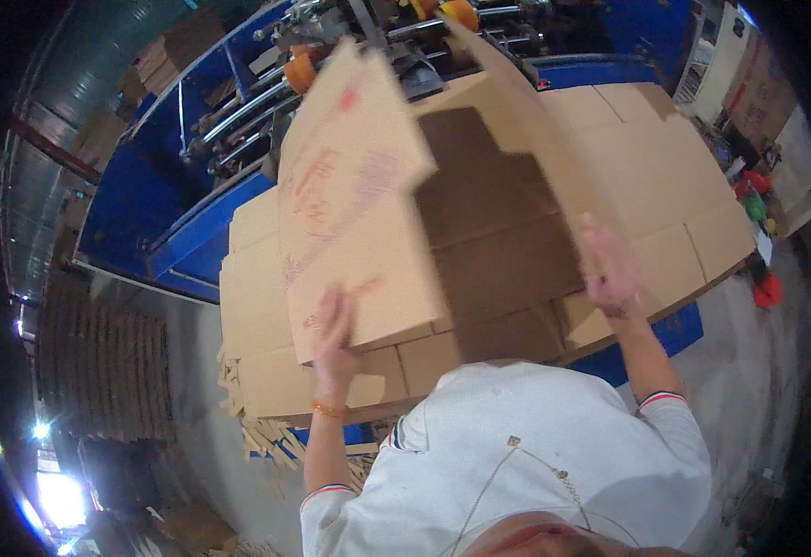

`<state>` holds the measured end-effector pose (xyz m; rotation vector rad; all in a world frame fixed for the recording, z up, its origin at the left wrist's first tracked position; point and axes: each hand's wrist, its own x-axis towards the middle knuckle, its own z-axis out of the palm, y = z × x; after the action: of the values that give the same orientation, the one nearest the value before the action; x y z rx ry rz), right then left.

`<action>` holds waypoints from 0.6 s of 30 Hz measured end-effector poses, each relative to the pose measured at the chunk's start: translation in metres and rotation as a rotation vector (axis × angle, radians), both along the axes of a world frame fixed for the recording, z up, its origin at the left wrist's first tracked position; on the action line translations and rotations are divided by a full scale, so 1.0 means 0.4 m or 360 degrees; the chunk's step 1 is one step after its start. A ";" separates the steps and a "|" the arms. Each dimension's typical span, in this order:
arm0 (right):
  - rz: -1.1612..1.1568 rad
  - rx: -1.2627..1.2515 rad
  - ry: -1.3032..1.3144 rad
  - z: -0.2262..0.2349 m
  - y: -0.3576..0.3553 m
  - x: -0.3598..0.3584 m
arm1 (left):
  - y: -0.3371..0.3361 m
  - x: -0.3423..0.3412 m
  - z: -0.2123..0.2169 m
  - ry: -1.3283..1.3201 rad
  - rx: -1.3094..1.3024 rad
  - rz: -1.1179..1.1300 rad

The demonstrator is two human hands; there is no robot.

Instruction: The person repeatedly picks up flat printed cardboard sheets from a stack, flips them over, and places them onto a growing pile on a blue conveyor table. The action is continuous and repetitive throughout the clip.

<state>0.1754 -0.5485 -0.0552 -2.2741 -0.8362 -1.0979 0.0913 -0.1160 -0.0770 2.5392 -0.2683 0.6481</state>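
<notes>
My left hand grips the near edge of a raised brown cardboard panel, its fingers lying on the face that bears red and purple marks. My right hand, slightly blurred, holds a second raised cardboard panel, which is tilted and seen almost edge-on. Whether the two panels belong to one folded sheet I cannot tell. Between and beneath them lies a stack of flat, creased cardboard sheets, partly in shadow. The far ends of both panels reach up toward the machine.
A blue machine with metal rollers and orange wheels stands beyond the stack. Cardboard strips lie low at the left, near a tall pile of sheets. Coloured items sit on the right.
</notes>
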 end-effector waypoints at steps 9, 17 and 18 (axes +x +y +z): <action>0.0374 -0.0791 0.0283 -0.161 0.108 0.006 | -0.057 0.032 -0.096 0.0383 0.0558 -0.0340; 0.0562 -0.0496 0.0863 -0.096 0.076 0.062 | -0.058 0.041 -0.003 0.0706 0.0738 -0.0363; 0.0477 -0.0422 0.0901 -0.097 0.045 0.101 | -0.031 0.054 -0.005 0.0749 0.0607 -0.0450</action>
<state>0.2157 -0.5304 -0.0940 -2.3789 -1.0698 -0.1953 0.1127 -0.1284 -0.0791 2.8364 -0.6122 -0.1281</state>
